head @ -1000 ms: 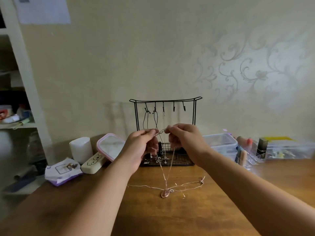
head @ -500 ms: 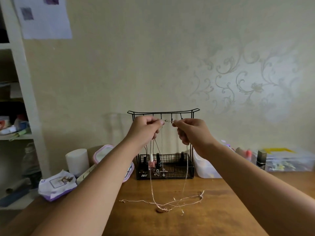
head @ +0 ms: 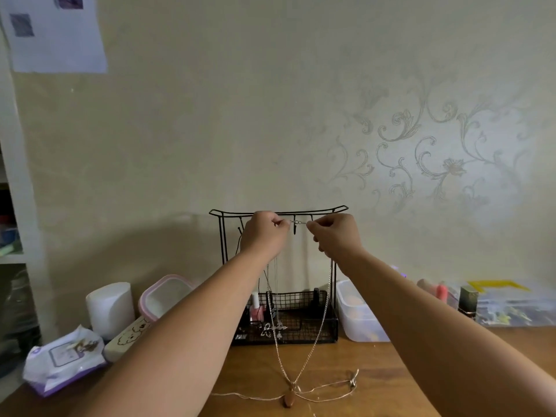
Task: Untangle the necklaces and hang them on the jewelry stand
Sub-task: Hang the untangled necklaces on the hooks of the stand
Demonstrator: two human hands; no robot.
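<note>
A thin silver necklace is held up high in front of the black wire jewelry stand. The left hand pinches one end of it and the right hand pinches the other end. The short bit of chain with the clasp is pulled straight between the two hands, right by a small hook under the top bar of the stand. I cannot tell if the chain is touching the hook. From both hands the chain drops down in two lines that meet in a point low over the wooden table. A brown pendant sits at the bottom, on or just above the table. A second thin necklace lies flat on the table under it, and the two cross near the pendant. More chains hang inside the stand, and small bottles stand in its mesh basket. To the left of the stand are a pink-rimmed box, a white cylinder, a cream case and a pack of wipes. To the right is a clear plastic tub, touching or just beside the basket, and more small things line the wall past it.
</note>
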